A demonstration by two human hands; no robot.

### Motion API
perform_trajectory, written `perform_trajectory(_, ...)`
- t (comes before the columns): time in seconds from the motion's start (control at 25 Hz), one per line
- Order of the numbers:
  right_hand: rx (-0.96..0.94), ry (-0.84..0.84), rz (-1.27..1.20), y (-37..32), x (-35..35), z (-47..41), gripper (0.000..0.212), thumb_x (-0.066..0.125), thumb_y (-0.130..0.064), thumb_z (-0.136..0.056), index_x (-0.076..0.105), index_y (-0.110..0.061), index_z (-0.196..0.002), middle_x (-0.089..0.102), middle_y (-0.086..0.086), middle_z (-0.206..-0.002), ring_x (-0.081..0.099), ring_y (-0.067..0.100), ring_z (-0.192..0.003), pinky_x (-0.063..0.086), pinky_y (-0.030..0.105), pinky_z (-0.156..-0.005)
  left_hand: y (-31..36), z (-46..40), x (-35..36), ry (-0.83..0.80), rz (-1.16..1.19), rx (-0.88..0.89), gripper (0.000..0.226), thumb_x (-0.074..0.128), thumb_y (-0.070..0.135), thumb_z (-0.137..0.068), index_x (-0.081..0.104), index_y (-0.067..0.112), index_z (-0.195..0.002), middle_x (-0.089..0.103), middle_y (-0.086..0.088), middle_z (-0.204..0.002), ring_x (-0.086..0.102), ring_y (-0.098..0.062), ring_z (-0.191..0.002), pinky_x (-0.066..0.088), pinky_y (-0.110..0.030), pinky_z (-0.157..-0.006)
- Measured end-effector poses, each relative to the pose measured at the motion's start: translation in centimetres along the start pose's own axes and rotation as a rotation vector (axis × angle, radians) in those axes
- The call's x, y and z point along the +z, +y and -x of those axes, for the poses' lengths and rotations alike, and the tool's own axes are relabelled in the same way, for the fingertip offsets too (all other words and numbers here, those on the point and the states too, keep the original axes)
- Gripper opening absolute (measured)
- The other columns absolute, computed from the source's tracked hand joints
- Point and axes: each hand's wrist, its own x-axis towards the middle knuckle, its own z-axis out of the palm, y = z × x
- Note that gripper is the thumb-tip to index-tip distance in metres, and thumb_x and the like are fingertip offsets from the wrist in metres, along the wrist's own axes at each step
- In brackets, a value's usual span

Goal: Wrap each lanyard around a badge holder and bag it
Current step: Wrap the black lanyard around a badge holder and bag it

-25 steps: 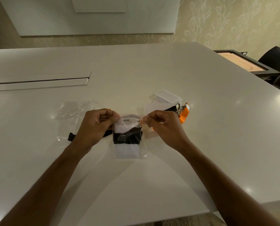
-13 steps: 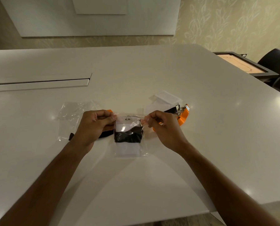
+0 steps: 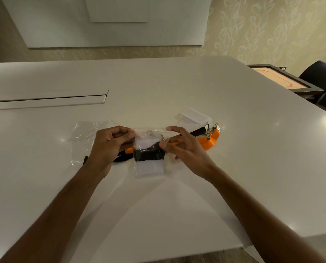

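Head view puts both hands at a small clear plastic bag (image 3: 149,149) lying on the white table (image 3: 234,158). Left hand (image 3: 109,147) has its fingers curled, pinching the bag's upper left corner; right hand (image 3: 184,149) rests fingertips on the bag's upper right edge, fingers loosely spread — whether they pinch the film I cannot tell. Inside the bag sits a white badge holder (image 3: 149,168) wrapped across its middle with a black lanyard (image 3: 148,155), a metal ring near the top. Left of the bag, empty clear bags (image 3: 84,135) lie flat. Right of the bag lie an orange lanyard (image 3: 211,141) with metal clips, a loose black strap (image 3: 198,132), and spare white holders (image 3: 195,117) just beyond.
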Motion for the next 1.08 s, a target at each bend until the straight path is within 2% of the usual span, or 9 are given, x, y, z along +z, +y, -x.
perform_trajectory(0.12, -0.082, -0.053, 0.204, 0.0, 0.7, 0.4, 0.103, 0.083, -0.059, -0.063, 0.018, -0.052, -0.144, 0.064, -0.014, -0.113, 0.068, 0.008, -0.099, 0.059, 0.031, -0.082, 0.3, -0.2, -0.3, 0.046, -0.017, 0.017, 0.011, 0.064, 0.008, -0.087, 0.070, 0.002, -0.094, 0.074, -0.015, -0.093, 0.071, -0.024, -0.086, 0.056, -0.026, -0.076)
perform_trajectory(0.2, -0.137, -0.081, 0.361, -0.2, 1.2, 0.3, 0.120, 0.085, -0.059, -0.057, 0.006, -0.053, -0.147, 0.061, -0.005, -0.122, 0.063, 0.014, -0.107, 0.056, 0.042, -0.090, 0.7, -0.2, -0.5, 0.062, 0.000, 0.021, 0.010, 0.065, 0.009, -0.087, 0.071, 0.003, -0.092, 0.073, -0.015, -0.092, 0.071, -0.024, -0.085, 0.056, -0.024, -0.073)
perform_trajectory(0.28, -0.179, -0.113, 0.500, -0.5, 1.8, 0.0, 0.127, 0.085, -0.062, -0.056, 0.001, -0.047, -0.150, 0.056, 0.004, -0.135, 0.059, 0.018, -0.112, 0.052, 0.045, -0.095, 1.1, -0.2, -0.7, 0.069, 0.021, 0.033, 0.008, 0.064, 0.008, -0.087, 0.072, 0.004, -0.088, 0.074, -0.011, -0.088, 0.071, -0.020, -0.081, 0.055, -0.020, -0.068)
perform_trajectory(0.36, -0.219, -0.125, 0.612, -0.9, 2.4, -0.4, 0.131, 0.084, -0.065, -0.055, 0.001, -0.040, -0.153, 0.047, 0.002, -0.146, 0.057, 0.016, -0.114, 0.048, 0.035, -0.096, 1.3, -0.2, -1.3, 0.084, 0.029, 0.050, 0.009, 0.064, 0.008, -0.087, 0.072, 0.004, -0.087, 0.074, -0.008, -0.087, 0.071, -0.017, -0.078, 0.054, -0.018, -0.066)
perform_trajectory(0.48, -0.251, -0.115, 0.703, -1.7, 3.8, -1.3, 0.133, 0.083, -0.068, -0.053, 0.005, -0.033, -0.154, 0.048, -0.001, -0.142, 0.057, 0.014, -0.110, 0.047, 0.029, -0.089, 1.6, -0.4, -3.0, 0.098, 0.023, 0.055, 0.009, 0.063, 0.007, -0.087, 0.071, 0.004, -0.086, 0.073, -0.008, -0.086, 0.071, -0.018, -0.078, 0.054, -0.020, -0.067)
perform_trajectory(0.64, -0.248, -0.149, 0.728, -2.7, 7.6, -3.0, 0.124, 0.082, -0.068, -0.055, 0.018, -0.028, -0.152, 0.046, -0.003, -0.145, 0.053, 0.017, -0.122, 0.048, 0.037, -0.098, 1.7, -0.9, -6.7, 0.136, -0.040, 0.043, 0.011, 0.059, 0.008, -0.090, 0.070, 0.005, -0.089, 0.071, -0.010, -0.094, 0.069, -0.021, -0.086, 0.054, -0.021, -0.067)
perform_trajectory(0.8, -0.294, -0.125, 0.745, -4.0, 12.9, -5.2, 0.121, 0.080, -0.073, -0.052, 0.025, -0.025, -0.149, 0.051, -0.005, -0.138, 0.054, 0.016, -0.119, 0.044, 0.037, -0.096, 1.8, -1.4, -12.1, 0.193, -0.056, 0.051, 0.015, 0.060, 0.018, -0.091, 0.070, 0.007, -0.087, 0.072, -0.007, -0.090, 0.068, -0.019, -0.084, 0.051, -0.018, -0.062)
perform_trajectory(0.88, -0.300, -0.138, 0.727, -4.6, 15.8, -6.6, 0.120, 0.079, -0.074, -0.052, 0.028, -0.023, -0.148, 0.053, -0.004, -0.136, 0.055, 0.016, -0.118, 0.043, 0.035, -0.096, 1.6, -1.8, -14.9, 0.253, -0.058, 0.042, 0.022, 0.060, 0.028, -0.092, 0.070, 0.010, -0.086, 0.072, -0.005, -0.088, 0.068, -0.018, -0.083, 0.050, -0.022, -0.065)
perform_trajectory(1.08, -0.324, -0.156, 0.785, -5.5, 24.4, -10.4, 0.119, 0.075, -0.079, -0.051, 0.032, -0.019, -0.144, 0.054, -0.001, -0.136, 0.056, 0.022, -0.117, 0.046, 0.044, -0.096, 0.1, -3.9, -22.7, 0.398, -0.243, 0.118, 0.041, 0.049, 0.043, -0.095, 0.069, 0.010, -0.081, 0.072, -0.006, -0.085, 0.068, -0.020, -0.082, 0.053, -0.030, -0.070)
